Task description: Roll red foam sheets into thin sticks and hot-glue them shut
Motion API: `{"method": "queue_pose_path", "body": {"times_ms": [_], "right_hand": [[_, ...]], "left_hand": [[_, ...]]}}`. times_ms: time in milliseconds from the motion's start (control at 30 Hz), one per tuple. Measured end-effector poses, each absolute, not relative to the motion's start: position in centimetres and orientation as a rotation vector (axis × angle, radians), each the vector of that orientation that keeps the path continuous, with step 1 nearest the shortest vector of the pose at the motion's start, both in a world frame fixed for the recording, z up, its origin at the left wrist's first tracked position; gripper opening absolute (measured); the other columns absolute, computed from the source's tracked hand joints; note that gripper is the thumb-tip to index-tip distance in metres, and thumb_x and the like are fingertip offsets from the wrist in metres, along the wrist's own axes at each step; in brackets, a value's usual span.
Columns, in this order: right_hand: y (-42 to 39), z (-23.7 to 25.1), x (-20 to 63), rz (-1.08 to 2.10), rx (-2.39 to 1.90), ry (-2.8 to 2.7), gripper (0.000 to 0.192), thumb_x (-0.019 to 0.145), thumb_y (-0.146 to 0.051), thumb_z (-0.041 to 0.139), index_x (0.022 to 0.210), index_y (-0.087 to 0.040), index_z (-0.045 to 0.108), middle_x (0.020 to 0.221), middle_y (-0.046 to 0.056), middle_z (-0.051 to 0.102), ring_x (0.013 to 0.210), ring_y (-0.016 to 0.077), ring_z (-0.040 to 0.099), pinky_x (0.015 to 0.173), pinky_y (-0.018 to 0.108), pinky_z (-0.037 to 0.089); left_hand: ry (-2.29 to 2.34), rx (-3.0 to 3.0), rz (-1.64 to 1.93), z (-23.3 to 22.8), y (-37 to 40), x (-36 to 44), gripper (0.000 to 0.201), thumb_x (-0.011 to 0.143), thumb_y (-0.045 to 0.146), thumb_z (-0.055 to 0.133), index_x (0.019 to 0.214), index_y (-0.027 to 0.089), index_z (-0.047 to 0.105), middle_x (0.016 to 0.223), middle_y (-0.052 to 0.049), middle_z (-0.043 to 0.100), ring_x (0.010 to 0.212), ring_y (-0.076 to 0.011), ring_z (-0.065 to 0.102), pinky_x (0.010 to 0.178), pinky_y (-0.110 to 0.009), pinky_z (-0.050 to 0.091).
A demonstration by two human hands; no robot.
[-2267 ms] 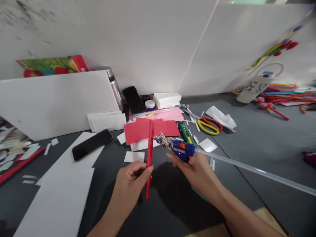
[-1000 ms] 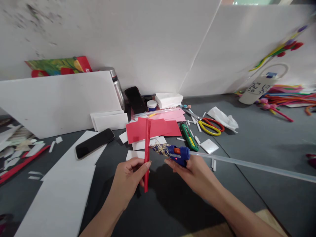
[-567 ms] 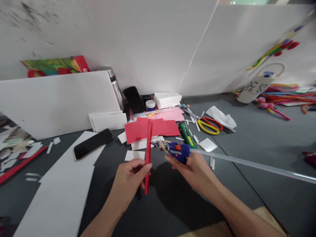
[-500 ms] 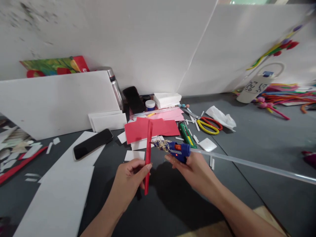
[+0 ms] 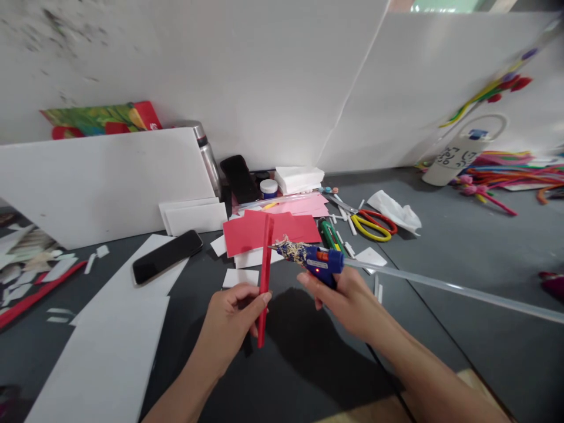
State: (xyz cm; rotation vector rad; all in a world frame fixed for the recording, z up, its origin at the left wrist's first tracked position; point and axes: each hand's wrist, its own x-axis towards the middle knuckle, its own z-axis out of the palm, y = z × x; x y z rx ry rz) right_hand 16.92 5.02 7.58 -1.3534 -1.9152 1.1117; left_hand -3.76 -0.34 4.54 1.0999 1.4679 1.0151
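Dark cluttered tabletop (image 5: 308,364); my left hand (image 5: 231,320) pinches upright red strip (image 5: 265,276); right hand (image 5: 348,299) clenches glue gun (image 5: 319,262), nozzle touching strip; hot glue could burn fingers.

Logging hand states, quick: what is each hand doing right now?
Left hand: closed on the red strip, held upright.
Right hand: closed on the blue glue gun, nozzle at the strip.

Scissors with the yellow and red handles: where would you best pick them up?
Take the scissors by the looped handles, coming from above on the near right side. The loops lie flat and open toward the person, while the blades point away toward the back wall, among paper scraps.
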Motion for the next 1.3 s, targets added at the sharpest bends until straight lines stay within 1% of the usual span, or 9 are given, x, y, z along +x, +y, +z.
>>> {"method": "queue_pose_path", "body": {"times_ms": [67,133,233,367,567,733,900,1067,1300], "right_hand": [[5.06,7.85,17.02,1.272,-1.289,-1.879,0.044,0.094,-0.055,0.049,0.068,-0.020,0.055,0.061,-0.001,0.054,0.057,0.0149,0.055,0.054,0.026,0.042],[5.16,7.93,17.13,1.433,-1.221,-1.801,0.042,0.095,-0.055,0.047,0.079,-0.018,0.059,0.070,0.001,0.059,0.064,0.0152,0.059,0.059,0.026,0.045],[5.36,7.76,17.28,1.502,-1.174,-1.752,0.042,0.095,-0.056,0.048,0.087,-0.016,0.060,0.075,0.003,0.060,0.067,0.0151,0.058,0.061,0.026,0.046],[5.58,7.65,17.40,1.439,-1.141,-1.772,0.042,0.096,-0.055,0.047,0.083,-0.017,0.058,0.072,0.002,0.057,0.064,0.0146,0.055,0.059,0.027,0.043],[5.56,7.72,17.64,1.272,-1.146,-1.912,0.047,0.101,-0.052,0.040,0.072,-0.018,0.056,0.070,0.000,0.057,0.069,0.0141,0.053,0.068,0.028,0.039],[5.48,7.45,17.75,1.225,-1.198,-1.936,0.050,0.101,-0.054,0.039,0.069,-0.019,0.055,0.067,-0.001,0.055,0.065,0.0135,0.050,0.063,0.028,0.036],[5.37,7.51,17.68,1.200,-1.214,-1.937,0.049,0.101,-0.055,0.039,0.070,-0.019,0.053,0.067,-0.001,0.055,0.065,0.0135,0.051,0.064,0.028,0.037],[5.07,7.57,17.58,1.226,-1.239,-1.931,0.049,0.100,-0.057,0.040,0.070,-0.020,0.051,0.065,-0.002,0.052,0.062,0.0129,0.049,0.060,0.028,0.036],[5.00,7.05,17.61,1.234,-1.243,-1.930,0.049,0.100,-0.058,0.041,0.071,-0.020,0.052,0.064,-0.002,0.054,0.061,0.0126,0.050,0.058,0.027,0.036]], "left_hand": [[1.478,1.098,1.018,4.49,-0.33,-3.84,0.030,0.081,0.044,0.071,0.071,0.016,0.070,0.057,0.004,0.054,0.042,-0.0073,0.050,0.043,-0.018,0.039],[1.485,1.099,1.013,4.39,-0.33,-3.93,0.029,0.082,0.043,0.071,0.073,0.016,0.071,0.058,0.004,0.055,0.043,-0.0069,0.051,0.044,-0.017,0.039],[1.482,1.095,1.015,4.27,-0.33,-4.03,0.028,0.082,0.043,0.071,0.074,0.016,0.071,0.059,0.004,0.056,0.044,-0.0067,0.051,0.045,-0.017,0.039],[1.484,1.088,1.024,4.26,-0.33,-4.05,0.028,0.081,0.043,0.072,0.073,0.017,0.071,0.059,0.004,0.056,0.043,-0.0068,0.051,0.044,-0.017,0.040],[1.478,1.095,1.021,4.20,-0.37,-4.03,0.027,0.081,0.042,0.072,0.071,0.016,0.071,0.056,0.004,0.055,0.043,-0.0068,0.051,0.044,-0.017,0.039],[1.471,1.103,1.013,4.18,-0.28,-4.02,0.028,0.082,0.042,0.071,0.070,0.016,0.070,0.056,0.004,0.056,0.043,-0.0072,0.052,0.044,-0.017,0.040],[1.459,1.110,1.014,4.33,-0.17,-3.98,0.027,0.082,0.041,0.070,0.071,0.016,0.069,0.055,0.004,0.056,0.043,-0.0080,0.052,0.044,-0.018,0.040],[1.461,1.110,1.018,4.36,-0.37,-4.10,0.028,0.082,0.041,0.071,0.070,0.016,0.069,0.057,0.003,0.056,0.044,-0.0082,0.053,0.045,-0.018,0.041],[1.450,1.100,1.029,4.27,-0.34,-4.12,0.026,0.082,0.042,0.070,0.076,0.016,0.072,0.062,0.003,0.059,0.045,-0.0085,0.054,0.047,-0.019,0.042]]}}
